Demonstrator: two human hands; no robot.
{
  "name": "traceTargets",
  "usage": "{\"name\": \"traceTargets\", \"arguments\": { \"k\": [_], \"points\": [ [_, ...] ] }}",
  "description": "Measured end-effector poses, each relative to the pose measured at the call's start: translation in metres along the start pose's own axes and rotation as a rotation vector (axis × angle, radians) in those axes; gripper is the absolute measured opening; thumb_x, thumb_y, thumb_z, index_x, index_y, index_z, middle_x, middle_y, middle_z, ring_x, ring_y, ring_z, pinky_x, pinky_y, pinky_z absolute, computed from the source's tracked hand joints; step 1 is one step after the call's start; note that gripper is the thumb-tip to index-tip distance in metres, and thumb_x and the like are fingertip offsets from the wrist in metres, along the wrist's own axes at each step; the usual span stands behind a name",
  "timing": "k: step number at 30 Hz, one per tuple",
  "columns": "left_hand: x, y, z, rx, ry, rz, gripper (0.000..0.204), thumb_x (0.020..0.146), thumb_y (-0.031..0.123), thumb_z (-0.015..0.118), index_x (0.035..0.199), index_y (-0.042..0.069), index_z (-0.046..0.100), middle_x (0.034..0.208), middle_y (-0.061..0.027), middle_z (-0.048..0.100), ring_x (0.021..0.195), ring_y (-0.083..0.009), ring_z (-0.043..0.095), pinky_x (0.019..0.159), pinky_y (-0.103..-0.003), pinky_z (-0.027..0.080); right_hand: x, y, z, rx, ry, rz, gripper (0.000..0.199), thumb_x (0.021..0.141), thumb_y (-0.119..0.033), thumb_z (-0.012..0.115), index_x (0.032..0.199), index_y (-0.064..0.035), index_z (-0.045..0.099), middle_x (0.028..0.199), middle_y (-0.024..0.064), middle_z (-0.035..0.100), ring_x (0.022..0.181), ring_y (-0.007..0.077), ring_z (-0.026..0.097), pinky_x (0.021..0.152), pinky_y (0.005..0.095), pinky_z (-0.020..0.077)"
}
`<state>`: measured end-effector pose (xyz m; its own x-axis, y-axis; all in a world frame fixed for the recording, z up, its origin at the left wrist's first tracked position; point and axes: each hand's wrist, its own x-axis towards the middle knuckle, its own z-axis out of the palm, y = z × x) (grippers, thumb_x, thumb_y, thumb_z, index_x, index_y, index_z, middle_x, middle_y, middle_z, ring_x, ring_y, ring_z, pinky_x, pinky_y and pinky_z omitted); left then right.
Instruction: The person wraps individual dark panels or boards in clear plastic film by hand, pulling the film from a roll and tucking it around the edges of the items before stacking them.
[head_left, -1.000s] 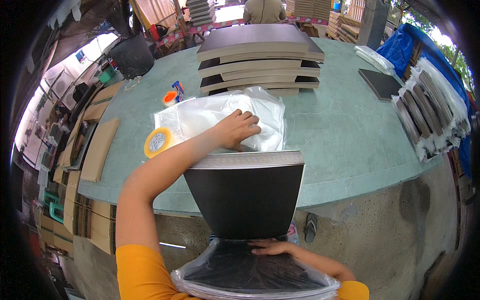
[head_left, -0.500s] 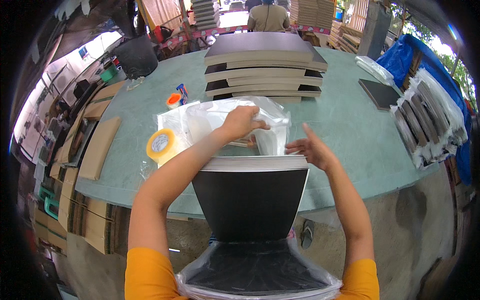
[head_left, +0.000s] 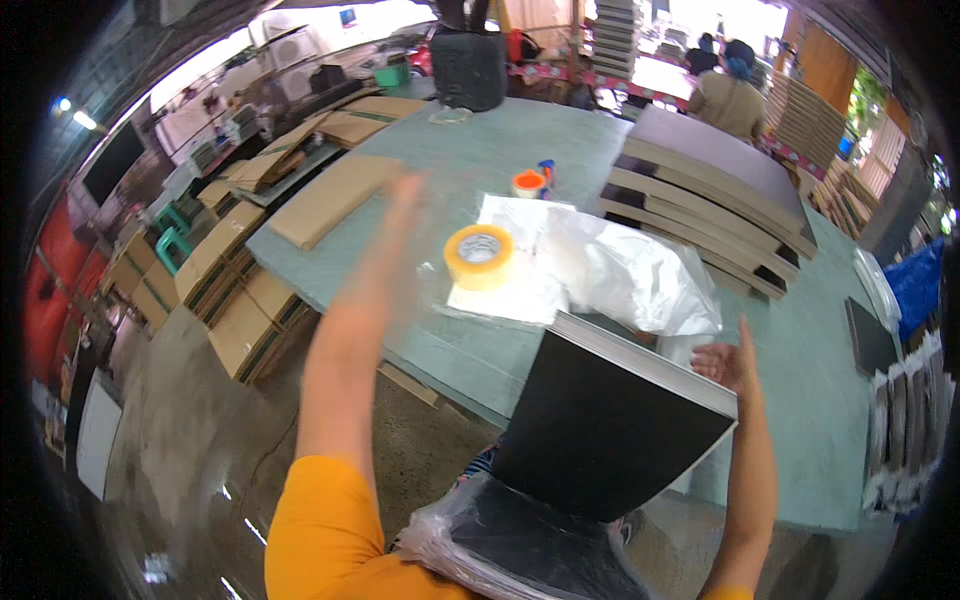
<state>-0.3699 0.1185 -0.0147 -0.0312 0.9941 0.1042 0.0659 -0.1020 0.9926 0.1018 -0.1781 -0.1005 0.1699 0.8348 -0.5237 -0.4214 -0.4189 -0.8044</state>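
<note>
The black stack (head_left: 615, 430) tilted at the near edge of the tabletop (head_left: 460, 350), the right hand (head_left: 725, 365) beside its upper corner, fingers spread; I couldn't tell the blurred left hand's (head_left: 405, 195) fingers. Open room separated a brown packet (head_left: 330, 202) from the tape roll (head_left: 478, 278), its core printed.

From where I stand, daylight burns white through the opening (head_left: 745, 18) at the back, and a small lamp (head_left: 84, 120) glares in the dim upper left. Soft, even light covers the green table (head_left: 550, 130), while the clear plastic (head_left: 630, 270) throws back pale highlights. The floor (head_left: 170, 400) lies dull, dotted with glints. The left hand (head_left: 405, 195) is badly smeared by blur, the right hand (head_left: 730, 365) less so. Corners fall to black, and straight edges bow outward
</note>
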Motion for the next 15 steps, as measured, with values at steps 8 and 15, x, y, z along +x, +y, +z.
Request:
{"name": "traceTargets", "arguments": {
  "k": [8, 15],
  "points": [
    [-0.024, 0.026, 0.074, 0.037, 0.039, -0.021, 0.02, 0.076, 0.014, 0.052, 0.095, 0.009, 0.054, 0.075, -0.0028, 0.051, 0.068, -0.0129, 0.05, 0.055, -0.026, 0.041, 0.03, -0.006, -0.024, -0.032, 0.101, -0.257, 0.028, 0.072, -0.021, 0.061, 0.085, 0.003, 0.053, 0.078, 0.0124, 0.058, 0.068, 0.0189, 0.059, 0.06, 0.0286, 0.0479],
    [-0.133, 0.062, 0.26, 0.655, -0.97, 0.93, 0.023, 0.069, 0.018, 0.06, 0.087, 0.003, 0.06, 0.075, -0.0127, 0.06, 0.07, -0.0223, 0.059, 0.064, -0.032, 0.045, 0.006, -0.014, -0.019, -0.344, 0.265, -0.311, 0.023, 0.068, -0.004, 0.063, 0.087, 0.0026, 0.052, 0.079, 0.0078, 0.055, 0.069, 0.0164, 0.054, 0.064, 0.0307, 0.0473]
  ]
}}
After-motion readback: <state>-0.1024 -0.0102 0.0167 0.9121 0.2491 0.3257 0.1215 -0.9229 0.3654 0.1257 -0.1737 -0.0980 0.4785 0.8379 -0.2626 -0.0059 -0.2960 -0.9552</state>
